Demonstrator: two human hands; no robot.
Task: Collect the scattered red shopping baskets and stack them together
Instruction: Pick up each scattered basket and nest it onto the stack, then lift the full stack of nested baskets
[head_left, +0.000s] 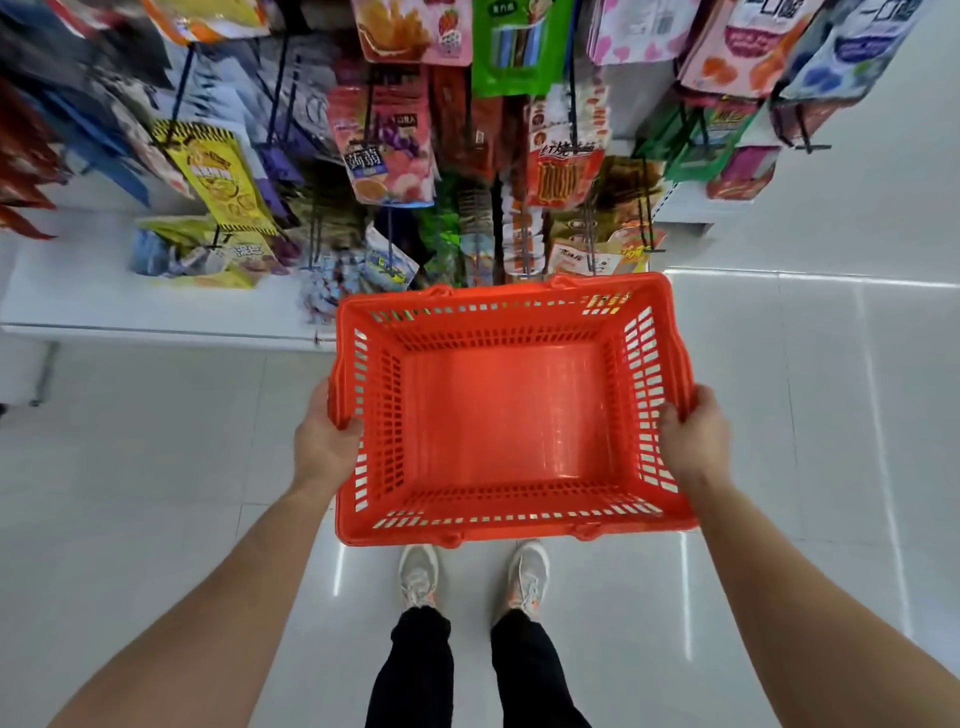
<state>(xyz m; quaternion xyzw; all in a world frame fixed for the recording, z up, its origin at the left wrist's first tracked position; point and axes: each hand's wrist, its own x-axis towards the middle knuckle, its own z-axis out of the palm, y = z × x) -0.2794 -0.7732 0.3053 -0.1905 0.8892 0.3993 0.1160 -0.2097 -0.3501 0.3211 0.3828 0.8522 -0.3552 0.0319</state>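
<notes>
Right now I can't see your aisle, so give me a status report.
Left hand and right hand grip red basket by its short sides. Basket empty, held level. Snack rack close ahead.

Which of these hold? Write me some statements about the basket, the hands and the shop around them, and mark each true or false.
1. Both hands hold the red basket. True: left hand and right hand grip opposite rims.
2. The basket holds snack packets. False: it is empty.
3. The basket rests on the floor. False: it is held above the shoes.
4. Snack packets hang ahead. True.
5. A second basket is nested inside. False: only one shows.
</notes>
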